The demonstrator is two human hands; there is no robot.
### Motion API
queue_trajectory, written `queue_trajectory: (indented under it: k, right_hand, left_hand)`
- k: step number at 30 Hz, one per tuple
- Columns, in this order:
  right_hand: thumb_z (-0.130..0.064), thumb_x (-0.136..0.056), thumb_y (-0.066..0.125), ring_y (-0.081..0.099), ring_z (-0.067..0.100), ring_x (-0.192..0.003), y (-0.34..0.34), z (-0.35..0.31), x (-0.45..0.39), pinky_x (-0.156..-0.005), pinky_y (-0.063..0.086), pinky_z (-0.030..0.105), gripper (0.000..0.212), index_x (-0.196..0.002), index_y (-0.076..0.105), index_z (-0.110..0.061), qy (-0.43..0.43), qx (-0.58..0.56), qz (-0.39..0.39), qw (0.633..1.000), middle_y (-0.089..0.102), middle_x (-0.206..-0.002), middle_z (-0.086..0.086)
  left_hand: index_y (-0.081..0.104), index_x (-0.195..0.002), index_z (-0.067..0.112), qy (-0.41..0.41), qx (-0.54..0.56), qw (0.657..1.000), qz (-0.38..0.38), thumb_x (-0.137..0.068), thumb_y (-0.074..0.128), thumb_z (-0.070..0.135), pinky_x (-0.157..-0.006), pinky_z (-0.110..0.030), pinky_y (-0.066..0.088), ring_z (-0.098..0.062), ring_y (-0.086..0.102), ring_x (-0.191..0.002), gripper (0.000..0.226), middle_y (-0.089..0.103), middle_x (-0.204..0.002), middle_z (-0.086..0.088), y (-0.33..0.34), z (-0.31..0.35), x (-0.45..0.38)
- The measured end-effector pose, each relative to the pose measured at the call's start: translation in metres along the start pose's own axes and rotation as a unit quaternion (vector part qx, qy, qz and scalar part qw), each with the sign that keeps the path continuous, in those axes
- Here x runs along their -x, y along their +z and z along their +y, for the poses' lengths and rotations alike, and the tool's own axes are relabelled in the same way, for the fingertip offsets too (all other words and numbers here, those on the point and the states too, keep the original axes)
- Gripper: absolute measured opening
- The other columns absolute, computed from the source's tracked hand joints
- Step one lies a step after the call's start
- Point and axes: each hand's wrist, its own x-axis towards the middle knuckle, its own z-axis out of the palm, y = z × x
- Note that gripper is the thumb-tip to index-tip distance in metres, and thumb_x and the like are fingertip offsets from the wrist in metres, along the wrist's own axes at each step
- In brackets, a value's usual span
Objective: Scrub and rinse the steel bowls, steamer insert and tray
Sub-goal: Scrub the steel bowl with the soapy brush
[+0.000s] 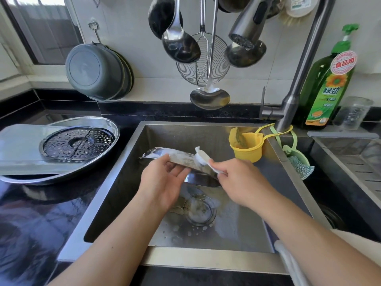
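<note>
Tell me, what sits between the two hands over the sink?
In the head view, a soapy steel bowl tilts between them: the left hand holds its rim while the right hand scrubs it with a white brush.

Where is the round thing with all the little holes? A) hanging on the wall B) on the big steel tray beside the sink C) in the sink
B: the holed steamer insert lies on the steel tray on the counter, left of the sink.
</note>
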Motion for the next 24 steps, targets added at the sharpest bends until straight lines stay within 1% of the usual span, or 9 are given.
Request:
queue_trajectory:
  k: [3, 5, 7, 9, 11, 15, 18, 21, 24]
  right_hand:
    - [-0.02, -0.1, 0.048, 0.037, 0.014, -0.057, 0.001, -0.008, 0.003, -0.05, 0.033, 0.031, 0.051, -0.139, 0.051, -0.053, -0.02, -0.023, -0.01, 0.999, 0.043, -0.068, -0.006]
    - [-0.022, -0.1, 0.05, 0.042, 0.018, -0.064, 0.01, -0.022, 0.006, -0.057, 0.037, 0.033, 0.05, -0.139, 0.051, -0.053, -0.06, -0.042, -0.018, 0.997, 0.051, -0.078, -0.004]
    - [-0.022, -0.1, 0.05, 0.044, 0.02, -0.069, 0.013, -0.025, 0.006, -0.06, 0.037, 0.031, 0.05, -0.139, 0.051, -0.053, -0.074, -0.033, -0.009, 0.997, 0.056, -0.085, -0.001]
    - [-0.021, -0.1, 0.049, 0.042, 0.017, -0.062, 0.004, -0.015, 0.005, -0.054, 0.035, 0.034, 0.051, -0.14, 0.051, -0.053, -0.049, -0.007, 0.004, 0.999, 0.049, -0.073, -0.006]
    - [-0.019, -0.102, 0.046, 0.038, 0.012, -0.057, -0.005, -0.002, 0.003, -0.048, 0.031, 0.028, 0.051, -0.141, 0.05, -0.051, -0.019, 0.006, 0.012, 1.0, 0.042, -0.066, -0.008]
    - [-0.019, -0.101, 0.048, 0.036, 0.007, -0.055, 0.001, -0.013, 0.006, -0.048, 0.029, 0.018, 0.05, -0.141, 0.052, -0.049, -0.043, -0.04, 0.017, 0.998, 0.04, -0.064, -0.01]
    - [-0.019, -0.102, 0.048, 0.039, 0.009, -0.057, 0.006, -0.019, 0.006, -0.052, 0.037, 0.024, 0.049, -0.14, 0.052, -0.05, -0.073, -0.044, 0.015, 0.996, 0.043, -0.067, -0.009]
    - [-0.017, -0.101, 0.046, 0.04, 0.014, -0.06, -0.003, -0.003, 0.001, -0.049, 0.032, 0.029, 0.052, -0.141, 0.051, -0.051, -0.023, -0.003, 0.013, 1.0, 0.045, -0.066, -0.006]
    - [-0.016, -0.1, 0.045, 0.042, 0.018, -0.065, -0.006, 0.009, -0.001, -0.049, 0.032, 0.028, 0.053, -0.143, 0.051, -0.048, 0.03, 0.001, 0.014, 0.999, 0.046, -0.069, -0.004]
  left_hand:
    - [0.057, -0.128, -0.007, -0.02, 0.001, 1.0, -0.014, -0.108, 0.047, 0.017, -0.094, -0.044, 0.057, -0.036, 0.069, -0.115, 0.033, 0.064, -0.129, -0.022, 0.003, -0.003, 0.003]
    - [0.058, -0.129, -0.009, -0.053, -0.027, 0.998, -0.017, -0.107, 0.049, 0.018, -0.093, -0.047, 0.059, -0.04, 0.067, -0.118, 0.036, 0.064, -0.13, -0.029, 0.006, -0.008, 0.007]
    - [0.055, -0.134, -0.011, -0.034, -0.007, 0.999, 0.0, -0.109, 0.046, 0.016, -0.091, -0.05, 0.058, -0.043, 0.067, -0.118, 0.038, 0.064, -0.131, -0.031, 0.002, -0.006, 0.003]
    - [0.055, -0.134, -0.009, -0.001, 0.06, 0.998, 0.01, -0.111, 0.042, 0.017, -0.093, -0.051, 0.056, -0.042, 0.068, -0.112, 0.037, 0.068, -0.123, -0.03, -0.002, 0.005, -0.001]
    - [0.053, -0.132, -0.007, 0.016, 0.101, 0.995, 0.009, -0.111, 0.042, 0.02, -0.096, -0.053, 0.055, -0.043, 0.067, -0.113, 0.036, 0.066, -0.125, -0.028, -0.003, 0.011, -0.001]
    - [0.056, -0.128, -0.004, -0.026, 0.002, 0.999, -0.03, -0.11, 0.043, 0.022, -0.095, -0.053, 0.058, -0.044, 0.07, -0.111, 0.034, 0.067, -0.126, -0.029, 0.006, -0.003, 0.011]
    - [0.061, -0.118, -0.004, -0.001, -0.013, 1.0, 0.01, -0.109, 0.041, 0.015, -0.085, -0.05, 0.06, -0.039, 0.074, -0.105, 0.03, 0.071, -0.12, -0.026, 0.004, 0.0, 0.008]
    - [0.061, -0.114, 0.002, 0.019, 0.006, 0.999, 0.036, -0.11, 0.039, 0.018, -0.092, -0.055, 0.056, -0.034, 0.071, -0.107, 0.027, 0.07, -0.121, -0.02, -0.002, 0.006, 0.004]
    - [0.058, -0.116, 0.002, 0.011, 0.042, 0.999, 0.026, -0.11, 0.046, 0.022, -0.102, -0.056, 0.053, -0.034, 0.067, -0.113, 0.024, 0.067, -0.122, -0.019, 0.003, 0.004, 0.006]
